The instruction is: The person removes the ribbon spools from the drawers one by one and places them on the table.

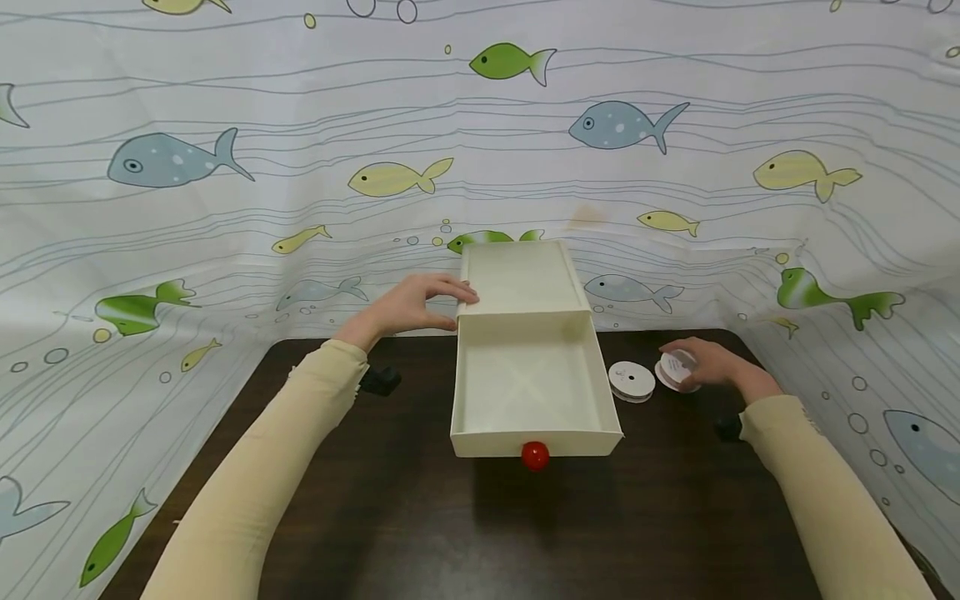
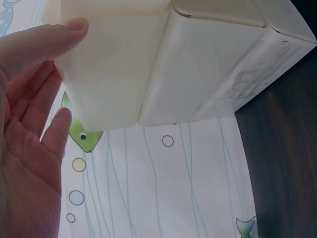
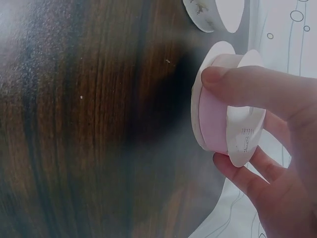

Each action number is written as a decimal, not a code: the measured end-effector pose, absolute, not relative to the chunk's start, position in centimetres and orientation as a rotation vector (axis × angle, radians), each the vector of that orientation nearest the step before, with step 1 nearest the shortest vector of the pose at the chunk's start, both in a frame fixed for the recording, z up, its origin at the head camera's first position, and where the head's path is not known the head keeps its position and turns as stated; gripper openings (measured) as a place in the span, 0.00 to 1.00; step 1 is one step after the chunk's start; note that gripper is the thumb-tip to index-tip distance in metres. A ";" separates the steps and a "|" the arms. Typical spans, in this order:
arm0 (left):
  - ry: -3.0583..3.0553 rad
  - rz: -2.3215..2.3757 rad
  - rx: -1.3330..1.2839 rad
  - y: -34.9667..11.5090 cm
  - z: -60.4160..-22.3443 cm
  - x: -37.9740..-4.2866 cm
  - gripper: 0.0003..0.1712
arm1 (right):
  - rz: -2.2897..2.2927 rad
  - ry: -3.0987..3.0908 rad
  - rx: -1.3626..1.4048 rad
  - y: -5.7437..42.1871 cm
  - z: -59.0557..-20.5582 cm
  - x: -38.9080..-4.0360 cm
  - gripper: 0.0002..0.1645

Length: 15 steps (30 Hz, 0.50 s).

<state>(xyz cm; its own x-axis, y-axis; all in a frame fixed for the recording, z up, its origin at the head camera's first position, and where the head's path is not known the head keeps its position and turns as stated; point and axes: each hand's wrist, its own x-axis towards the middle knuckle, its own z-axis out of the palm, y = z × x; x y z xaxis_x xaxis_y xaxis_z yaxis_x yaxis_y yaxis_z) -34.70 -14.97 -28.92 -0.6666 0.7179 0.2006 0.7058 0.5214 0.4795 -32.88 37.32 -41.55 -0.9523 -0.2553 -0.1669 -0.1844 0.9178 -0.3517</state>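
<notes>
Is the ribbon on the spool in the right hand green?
No, the right wrist view shows pale pink ribbon on the spool that the right hand holds.

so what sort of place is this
Probably an indoor tabletop filming or work spot: a dark wood-grain table, a fish-print sheet around its back and sides, and an open cream drawer box on the table.

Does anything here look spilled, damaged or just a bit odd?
A faint tan patch on the fish-print sheet, above and right of the white box, looks odd: it matches nothing in the print. I can't tell whether it's a stain. No spill shows, and the ribbon spool in the right hand shows no clear damage.
</notes>
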 end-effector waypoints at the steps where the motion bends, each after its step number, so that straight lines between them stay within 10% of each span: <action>1: 2.722 0.840 1.271 -15.0 -28.9 -34.7 0.25 | -0.495 2.870 -0.336 37.4 -41.7 -32.9 0.45; 15: 2.730 0.830 1.280 -15.0 -29.0 -34.7 0.25 | -0.506 2.794 -0.291 37.6 -42.9 -32.9 0.46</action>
